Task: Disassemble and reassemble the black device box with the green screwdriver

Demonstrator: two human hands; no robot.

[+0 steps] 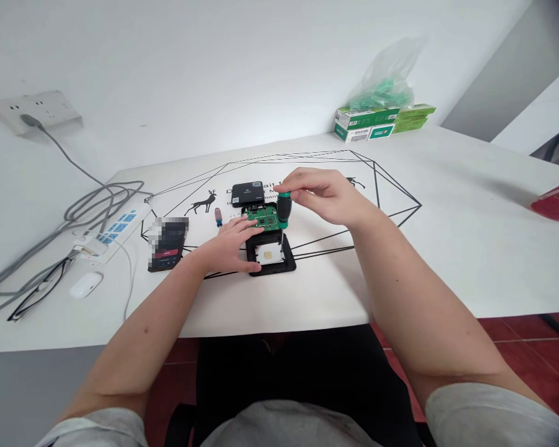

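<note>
A screwdriver (284, 210) with a green and black handle stands nearly upright, the fingers of my right hand (323, 192) closed on the top of its handle. Its shaft reaches down to the right edge of a black plastic casing (286, 268), which has a white plate (274, 253) in it. My left hand (230, 247) lies with fingers spread; the thumb touches the casing's lower left corner and the fingertips rest over a green circuit board (268, 216). This board sits in a black shell just behind the casing. Farther back lies a black square cover (248, 194) with labels.
Left of my left hand are a small screwdriver (218, 216) and a phone (168, 243). Farther left lie a power strip (118, 230), grey cable, glasses (41, 288) and a white earbud case (86, 284). Green boxes (368, 118) with a plastic bag stand by the wall.
</note>
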